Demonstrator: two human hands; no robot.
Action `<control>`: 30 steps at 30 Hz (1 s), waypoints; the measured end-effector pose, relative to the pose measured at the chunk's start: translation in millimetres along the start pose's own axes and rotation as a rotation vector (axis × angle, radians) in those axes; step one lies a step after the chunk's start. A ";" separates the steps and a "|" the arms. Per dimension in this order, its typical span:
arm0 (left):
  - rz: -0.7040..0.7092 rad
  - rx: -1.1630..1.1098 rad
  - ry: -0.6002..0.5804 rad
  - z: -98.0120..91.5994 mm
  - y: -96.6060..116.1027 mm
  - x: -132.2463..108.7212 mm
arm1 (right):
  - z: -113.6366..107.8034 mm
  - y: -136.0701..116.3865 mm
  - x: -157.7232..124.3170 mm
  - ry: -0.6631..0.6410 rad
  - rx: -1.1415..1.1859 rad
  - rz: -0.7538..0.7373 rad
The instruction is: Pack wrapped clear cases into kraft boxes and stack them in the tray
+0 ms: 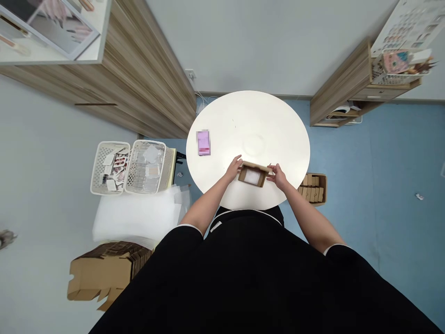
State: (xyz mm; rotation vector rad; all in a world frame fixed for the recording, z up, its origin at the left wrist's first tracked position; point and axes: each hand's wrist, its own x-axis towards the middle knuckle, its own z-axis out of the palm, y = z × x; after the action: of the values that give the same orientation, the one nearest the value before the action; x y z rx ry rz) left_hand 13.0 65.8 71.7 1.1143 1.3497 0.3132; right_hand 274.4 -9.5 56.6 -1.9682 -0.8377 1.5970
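Note:
A small brown cardboard box point(256, 166) stands near the front of the round white table point(274, 120), its lid raised along the far side. Inside it lies something white and flat, like wrapping point(252, 176); what it covers is hidden. My left hand point(234, 169) grips the box's left end, the fingers partly hidden behind the lid. At the right end, my right hand point(277, 176) holds the edge by the lid between thumb and fingers. A purple rectangular item point(203, 142), blurred out, lies at the table's left side.
Left of the table are two white baskets, one with small packets point(110, 168), one with clear plastic pieces point(145, 166). White sheets point(132, 218) and flattened cardboard boxes point(100, 273) lie nearer me. A carton of small boxes point(314, 189) sits at right. Wooden cabinets point(153, 69) flank the table.

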 end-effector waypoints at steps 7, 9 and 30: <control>-0.006 0.118 0.014 12.6 -53.1 -35.5 | 34.8 42.4 -37.2 0.102 -0.261 -0.096; -0.044 0.168 0.076 18.2 -66.0 -43.5 | 44.3 54.0 -46.8 0.167 -0.348 -0.063; -0.301 0.127 0.135 52.9 -111.2 -40.1 | 64.1 68.4 -41.0 0.102 -0.647 0.057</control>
State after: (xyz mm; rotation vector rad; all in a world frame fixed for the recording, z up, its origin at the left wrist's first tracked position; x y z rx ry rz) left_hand 4.0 -42.4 1.1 0.9884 1.6519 0.0839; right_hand 217.4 -87.9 24.0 -2.4949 -1.3944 1.3388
